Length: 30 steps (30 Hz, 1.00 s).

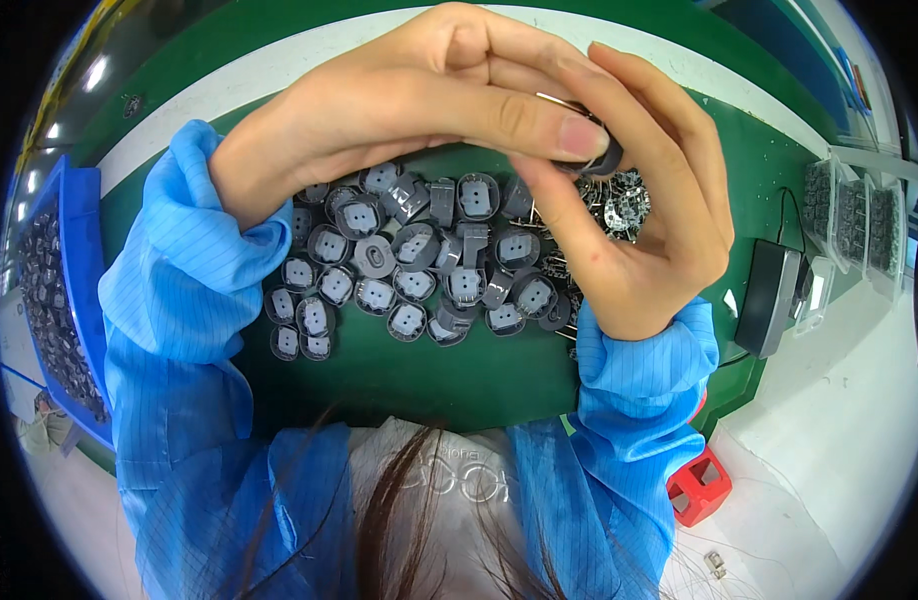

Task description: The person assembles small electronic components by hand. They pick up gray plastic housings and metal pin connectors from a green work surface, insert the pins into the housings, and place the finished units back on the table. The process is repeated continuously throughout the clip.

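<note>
Both my hands are raised close to the camera, above a green work surface (419, 385). Between them is a small dark plastic part (606, 160) with a thin metal edge. My left hand (409, 105) is closed on it, its thumb pressing the near side. Fingers of my right hand (649, 220) curl around the same part from the right and hide much of it. Below lie several grey round-cornered plastic housings (416, 246) with light grey inserts, some turned on their sides. Shiny small metal pieces (627, 205) are heaped beneath my right hand, partly covered by it.
A blue bin (84, 270) of small dark parts stands at the left. On the right are a black box (769, 298) with a cable and clear plastic bins (884, 230) of small parts. A red stool (701, 487) shows at lower right.
</note>
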Available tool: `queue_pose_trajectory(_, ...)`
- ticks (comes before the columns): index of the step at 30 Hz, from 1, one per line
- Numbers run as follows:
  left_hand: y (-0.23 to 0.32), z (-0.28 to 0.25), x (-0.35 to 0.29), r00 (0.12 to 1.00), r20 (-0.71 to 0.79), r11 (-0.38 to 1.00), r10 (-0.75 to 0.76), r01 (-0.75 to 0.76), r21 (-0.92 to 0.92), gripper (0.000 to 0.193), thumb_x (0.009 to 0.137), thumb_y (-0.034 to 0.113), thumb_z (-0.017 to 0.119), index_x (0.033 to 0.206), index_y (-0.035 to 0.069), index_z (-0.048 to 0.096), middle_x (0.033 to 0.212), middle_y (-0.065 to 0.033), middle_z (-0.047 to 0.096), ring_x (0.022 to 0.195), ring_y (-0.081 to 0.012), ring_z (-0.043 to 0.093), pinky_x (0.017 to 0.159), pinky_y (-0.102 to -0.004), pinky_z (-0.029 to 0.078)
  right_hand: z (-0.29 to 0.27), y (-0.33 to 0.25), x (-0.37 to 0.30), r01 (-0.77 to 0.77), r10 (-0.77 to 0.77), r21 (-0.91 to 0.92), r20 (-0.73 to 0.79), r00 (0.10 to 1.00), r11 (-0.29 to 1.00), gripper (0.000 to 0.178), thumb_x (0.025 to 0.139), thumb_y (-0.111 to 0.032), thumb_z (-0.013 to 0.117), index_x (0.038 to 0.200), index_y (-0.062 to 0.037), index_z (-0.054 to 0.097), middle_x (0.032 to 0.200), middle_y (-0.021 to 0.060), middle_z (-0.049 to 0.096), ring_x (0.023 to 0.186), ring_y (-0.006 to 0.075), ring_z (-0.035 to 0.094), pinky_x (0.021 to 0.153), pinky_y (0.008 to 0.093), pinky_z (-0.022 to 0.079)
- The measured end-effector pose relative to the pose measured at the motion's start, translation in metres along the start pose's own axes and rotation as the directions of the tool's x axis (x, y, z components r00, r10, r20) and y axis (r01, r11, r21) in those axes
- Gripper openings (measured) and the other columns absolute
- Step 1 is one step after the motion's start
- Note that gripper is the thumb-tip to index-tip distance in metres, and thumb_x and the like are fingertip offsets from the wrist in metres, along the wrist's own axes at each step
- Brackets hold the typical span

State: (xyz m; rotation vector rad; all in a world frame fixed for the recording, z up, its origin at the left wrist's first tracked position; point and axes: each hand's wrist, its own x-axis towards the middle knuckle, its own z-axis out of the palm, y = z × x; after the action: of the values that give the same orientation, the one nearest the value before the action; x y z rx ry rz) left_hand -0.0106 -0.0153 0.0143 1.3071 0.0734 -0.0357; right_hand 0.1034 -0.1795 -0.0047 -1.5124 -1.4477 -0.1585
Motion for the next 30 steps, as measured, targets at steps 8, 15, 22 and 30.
queue_pose_trajectory(8,-0.005,0.007,-0.005,0.992,-0.111,0.991,0.063,-0.049,0.128,0.042,0.086,0.003,0.068,0.127,-0.004,0.061,0.117,-0.0136,0.067,0.113,-0.0205,0.063,0.098,-0.0322,0.05,0.004,0.011,-0.004,0.091,-0.095,-0.093,-0.034,0.995,0.991,0.056,0.065,-0.002,0.086,0.119,-0.0032,0.07,0.117,0.0119,0.063,0.107,0.0251,0.064,0.089,0.0367,0.054)
queue_pose_trajectory(15,-0.006,0.004,-0.001,0.985,-0.155,0.997,0.074,-0.076,-0.006,0.04,0.083,-0.007,0.067,0.123,-0.005,0.061,0.118,-0.0177,0.067,0.108,-0.0205,0.067,0.092,-0.0327,0.057,0.006,-0.007,-0.001,-0.418,0.449,0.224,-0.111,0.887,0.88,0.102,0.08,-0.08,0.048,0.146,-0.003,0.038,0.122,0.0132,0.057,0.115,0.0247,0.058,0.094,0.0403,0.048)
queue_pose_trajectory(22,-0.009,0.032,-0.011,0.925,-0.208,0.895,0.316,-0.219,0.389,0.038,0.078,-0.005,0.069,0.114,-0.001,0.059,0.11,-0.0126,0.07,0.107,-0.018,0.067,0.089,-0.0336,0.057,0.019,-0.012,-0.009,-0.59,0.613,0.473,0.124,0.78,0.655,0.111,0.08,-0.09,0.032,0.143,0.0006,0.027,0.084,0.0072,0.064,0.07,0.0164,0.061,0.06,0.0278,0.046)
queue_pose_trajectory(30,-0.012,0.044,-0.018,0.905,-0.142,0.791,0.402,-0.264,0.552,0.033,0.076,-0.004,0.066,0.109,-0.003,0.059,0.105,-0.0145,0.071,0.103,-0.0198,0.069,0.094,-0.0344,0.054,0.024,-0.018,-0.016,-0.539,0.578,0.495,0.088,0.811,0.681,0.081,0.093,-0.059,0.059,0.14,0.0014,0.033,0.078,0.0093,0.068,0.068,0.0165,0.064,0.066,0.0278,0.049)
